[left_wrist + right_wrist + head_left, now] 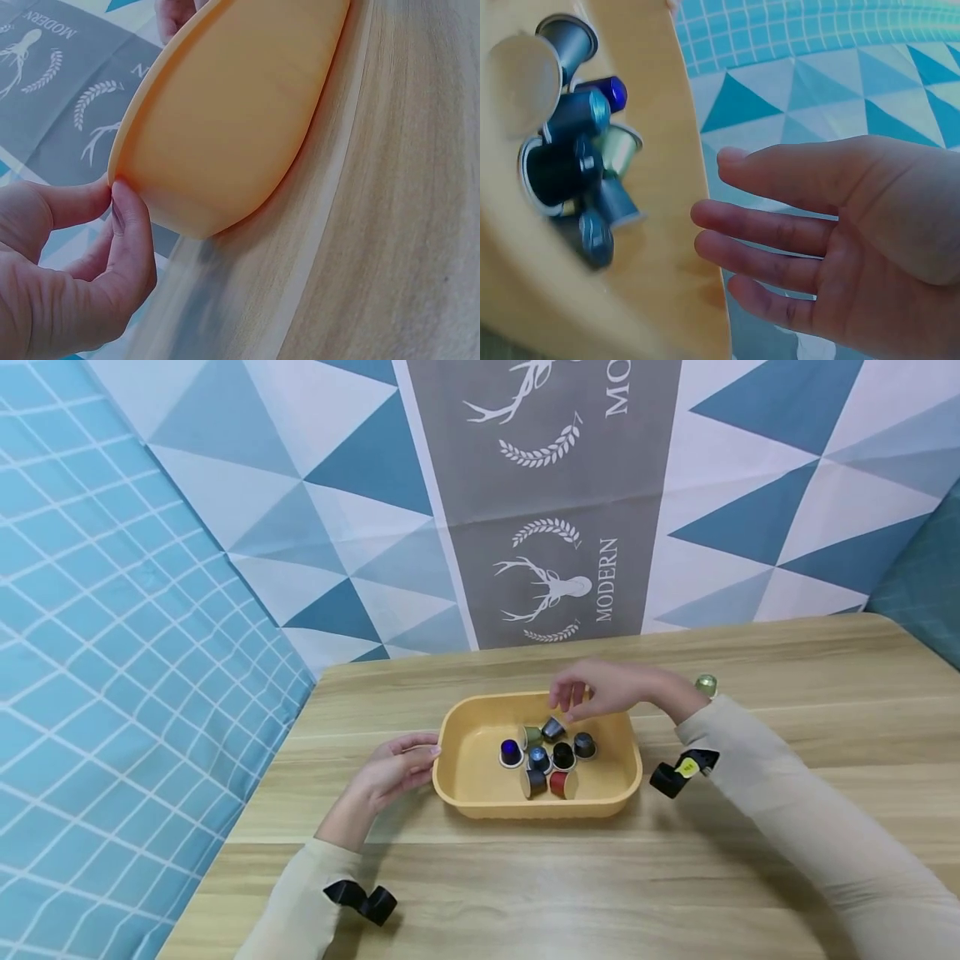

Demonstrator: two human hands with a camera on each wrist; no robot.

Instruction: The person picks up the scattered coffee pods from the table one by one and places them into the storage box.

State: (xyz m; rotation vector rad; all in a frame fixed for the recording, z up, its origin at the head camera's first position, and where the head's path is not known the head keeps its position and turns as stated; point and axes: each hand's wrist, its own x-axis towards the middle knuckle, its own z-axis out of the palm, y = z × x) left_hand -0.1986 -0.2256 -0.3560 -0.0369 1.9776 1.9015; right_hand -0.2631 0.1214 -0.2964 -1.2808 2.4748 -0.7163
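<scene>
An orange-yellow plastic basin (472, 785) stands on the wooden table with several coffee capsules inside. Among them are a purple-blue capsule (511, 752), a light blue one (537, 757), a black one (562, 755), a red one (559, 783) and a grey one (553, 728). My left hand (401, 767) pinches the basin's left rim between thumb and fingers, as the left wrist view also shows. Over the far right part of the basin hangs my right hand (600, 687). In the right wrist view its fingers (772, 225) are relaxed, nothing between them and the thumb.
A light green capsule (706, 685) lies on the table (480, 885) beyond my right wrist. Behind the table hangs a patterned cloth (558, 510) with deer prints, and a blue checked cloth (112, 693) borders the left side.
</scene>
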